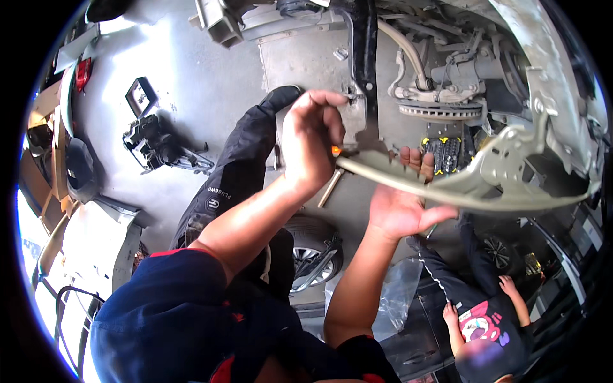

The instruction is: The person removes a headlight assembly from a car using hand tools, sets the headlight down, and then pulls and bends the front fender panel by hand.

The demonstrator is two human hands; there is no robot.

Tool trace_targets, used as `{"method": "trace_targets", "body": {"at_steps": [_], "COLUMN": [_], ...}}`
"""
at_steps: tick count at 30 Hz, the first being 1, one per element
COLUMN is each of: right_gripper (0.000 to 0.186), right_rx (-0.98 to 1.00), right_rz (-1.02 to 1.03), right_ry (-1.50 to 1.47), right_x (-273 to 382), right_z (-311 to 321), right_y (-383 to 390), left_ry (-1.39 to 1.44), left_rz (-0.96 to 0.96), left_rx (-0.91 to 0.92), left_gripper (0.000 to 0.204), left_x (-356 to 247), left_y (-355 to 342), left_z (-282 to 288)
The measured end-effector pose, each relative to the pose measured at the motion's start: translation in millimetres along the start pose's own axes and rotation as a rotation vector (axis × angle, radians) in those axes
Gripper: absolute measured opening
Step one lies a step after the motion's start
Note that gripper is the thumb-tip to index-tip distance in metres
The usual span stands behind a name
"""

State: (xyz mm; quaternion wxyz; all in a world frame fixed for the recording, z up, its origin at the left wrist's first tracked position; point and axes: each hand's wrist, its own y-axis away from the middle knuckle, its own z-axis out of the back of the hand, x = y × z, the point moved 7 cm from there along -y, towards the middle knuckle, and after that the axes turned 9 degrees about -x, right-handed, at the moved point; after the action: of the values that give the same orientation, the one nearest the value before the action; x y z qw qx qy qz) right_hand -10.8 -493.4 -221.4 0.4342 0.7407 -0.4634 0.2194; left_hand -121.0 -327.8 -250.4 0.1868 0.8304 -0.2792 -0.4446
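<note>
A curved, pale beige-green car fender [447, 195] runs from the car body on the right to a narrow end near the middle. My left hand [313, 137] is raised beside that end, fingers curled inward. What lies inside those fingers, if anything, is hidden. A small orange piece [336, 150] shows by its palm. Palm up beneath the fender's edge is my right hand [402, 207], its thumb stretched out to the side. Its fingertips show past the fender, which covers the finger bases; I cannot tell how firmly they touch.
A bare brake disc [440, 112] and suspension parts lie beyond the fender, with a dark upright bar [364, 57] nearby. A tool case [447, 155], wheel [313, 249], headlamp-like unit [153, 142] and black frame [141, 97] are around the floor. Another person [488, 319] is at lower right.
</note>
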Motion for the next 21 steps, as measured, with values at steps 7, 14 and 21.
{"method": "trace_targets", "body": {"at_steps": [7,14,21], "right_gripper": [0.017,0.052,0.056], "right_rx": [0.418,0.887,0.938], "right_rz": [1.317,0.856,0.49], "right_ry": [1.303,2.634,2.744], "right_x": [132.8,21.8,-0.6], "right_z": [-131.0,-204.9,-205.4], "right_y": [126.7,63.4,56.6], "left_ry": [0.366,0.537,0.592], "left_rz": [0.304,0.467,0.502], "left_rx": [-0.349,-0.279,-0.417], "left_gripper": [0.054,0.057,0.06], "left_x": [38.6,64.5,70.7], "left_y": [15.2,23.9,18.2], "left_z": [38.2,7.9,9.2]}}
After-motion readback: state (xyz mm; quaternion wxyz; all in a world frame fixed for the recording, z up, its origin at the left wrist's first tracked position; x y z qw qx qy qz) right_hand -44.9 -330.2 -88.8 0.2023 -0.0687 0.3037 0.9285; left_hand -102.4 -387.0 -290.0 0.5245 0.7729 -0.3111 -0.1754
